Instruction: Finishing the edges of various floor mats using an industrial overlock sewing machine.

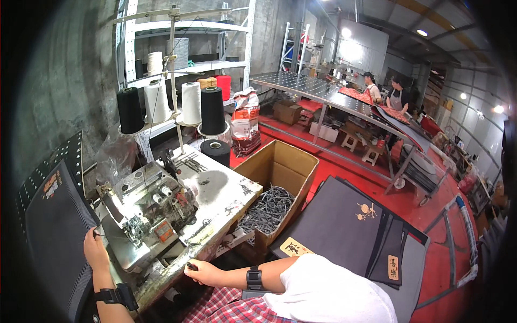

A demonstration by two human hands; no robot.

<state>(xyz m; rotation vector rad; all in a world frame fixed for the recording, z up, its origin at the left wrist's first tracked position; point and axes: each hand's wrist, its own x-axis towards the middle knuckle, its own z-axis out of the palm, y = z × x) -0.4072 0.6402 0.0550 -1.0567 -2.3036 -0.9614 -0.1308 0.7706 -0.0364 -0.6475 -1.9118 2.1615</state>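
Observation:
On the left hangs a dark grey mat [48, 226] with an overcast-stitched edge and an orange print near its top. My left hand [96, 253] is closed at the stitched edge, close to the mat's corner, fingertips pinched on it. Just right of that hand stands an overlock sewing machine [153, 199] on a worn white table [215, 180]. My right hand [206, 273] is closed at the table's front edge around a small black thing, mostly hidden in the fingers. A black band is on each wrist.
Behind the machine, thread cones [158, 102] surround a metal thread stand [173, 70]. A cardboard box [280, 167] of grey trimmings adjoins the table. Dark printed mats [339, 226] lie stacked at right. Two people work at a long perforated table [312, 86] farther back.

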